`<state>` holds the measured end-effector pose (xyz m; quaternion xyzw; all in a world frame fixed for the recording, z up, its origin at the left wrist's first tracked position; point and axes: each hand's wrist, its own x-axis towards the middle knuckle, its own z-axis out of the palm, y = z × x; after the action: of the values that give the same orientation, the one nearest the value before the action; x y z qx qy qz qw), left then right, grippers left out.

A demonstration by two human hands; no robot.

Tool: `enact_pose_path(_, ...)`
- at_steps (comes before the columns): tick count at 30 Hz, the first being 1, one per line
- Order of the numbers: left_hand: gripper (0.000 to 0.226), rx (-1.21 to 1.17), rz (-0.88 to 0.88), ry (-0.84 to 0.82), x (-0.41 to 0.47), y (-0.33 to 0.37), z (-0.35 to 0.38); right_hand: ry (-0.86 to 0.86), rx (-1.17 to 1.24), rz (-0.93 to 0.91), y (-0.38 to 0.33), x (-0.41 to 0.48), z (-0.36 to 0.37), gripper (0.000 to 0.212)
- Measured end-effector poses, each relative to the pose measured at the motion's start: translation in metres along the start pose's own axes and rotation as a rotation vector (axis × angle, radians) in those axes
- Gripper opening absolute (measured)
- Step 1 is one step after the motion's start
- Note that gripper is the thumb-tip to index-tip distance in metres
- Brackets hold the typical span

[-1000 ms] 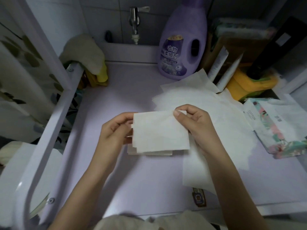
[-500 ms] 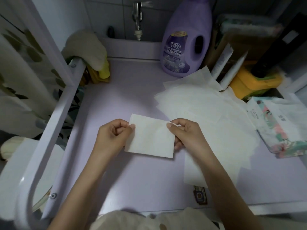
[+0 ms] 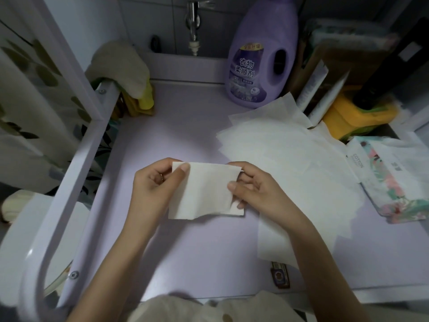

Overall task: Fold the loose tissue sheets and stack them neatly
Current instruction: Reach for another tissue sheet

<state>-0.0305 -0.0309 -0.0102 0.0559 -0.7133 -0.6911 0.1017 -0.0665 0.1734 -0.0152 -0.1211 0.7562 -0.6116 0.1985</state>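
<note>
The left hand (image 3: 153, 182) and right hand (image 3: 257, 189) pinch 1 folded white tissue (image 3: 204, 189), its lower edge wavy, beside 1 loose pile of sheets (image 3: 290, 159).

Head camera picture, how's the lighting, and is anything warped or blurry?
Head view: dim, soft light, brightest on the folded tissue and loose sheets; the white frame bows from wide-angle distortion; the tap looks blurred.

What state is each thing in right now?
Folded tissue: folded, held at both sides.
Left hand: pinching the tissue's top left corner.
Right hand: pinching its right edge.
Loose sheets: unfolded, spread overlapping on the counter.
Tissue pack: lying flat, right of the sheets.
Bottle: upright, at the back.
</note>
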Motion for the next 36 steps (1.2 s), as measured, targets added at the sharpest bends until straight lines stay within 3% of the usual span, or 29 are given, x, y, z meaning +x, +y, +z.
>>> enact_pose_path(5, 0.018, -0.054, -0.027, 0.010, 0.000, 0.003, -0.002, 0.172, 0.117, -0.093, 0.007, 0.000, 0.005, 0.009)
enact_pose_path(12, 0.005, 0.026, -0.260, -0.036, 0.007, -0.017, -0.006, 0.354, 0.046, 0.078, 0.019, 0.007, 0.009, 0.026)
enact_pose_path(16, 0.014, 0.156, -0.243, 0.014, 0.009, -0.028, -0.011, 0.456, -0.062, 0.093, 0.032, 0.012, 0.007, 0.028)
enact_pose_path(21, 0.012, 0.279, -0.164, 0.064, 0.011, -0.038, -0.009, 0.482, -0.211, 0.052, 0.040, 0.011, 0.006, 0.028)
enact_pose_path(36, 0.011, 0.433, -0.126, 0.095, 0.008, -0.040, -0.004, 0.497, -0.248, 0.040, 0.044, 0.008, 0.005, 0.030)
